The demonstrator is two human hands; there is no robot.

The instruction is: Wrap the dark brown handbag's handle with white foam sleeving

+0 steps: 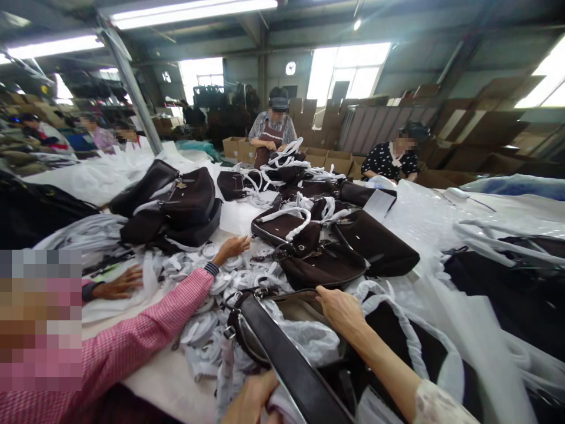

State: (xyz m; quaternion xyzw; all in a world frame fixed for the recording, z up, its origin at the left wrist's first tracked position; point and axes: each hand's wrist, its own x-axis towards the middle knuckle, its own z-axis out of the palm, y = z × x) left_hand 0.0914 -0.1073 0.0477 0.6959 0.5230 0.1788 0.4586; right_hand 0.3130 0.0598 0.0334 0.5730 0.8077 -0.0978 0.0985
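In front of me lies an open dark handbag (282, 353) with a wide black shoulder strap. Its mouth shows a grey-brown lining and crumpled white wrapping (309, 338) inside. My right hand (342, 309) grips the far rim of the bag, fingers curled over the edge. Low in the view, my left hand (251, 397) is closed beside the strap, against some pale wrapping; what it holds is partly hidden. Coiled white-wrapped straps (207, 330) lie in a heap left of the bag.
From the left a co-worker's pink checked sleeve (154, 324) reaches over the heap, the co-worker's hand (232, 248) near finished brown handbags (322, 265). More bags are stacked at left (189, 200). Two people work across the table. Dark bags (507, 288) lie at right.
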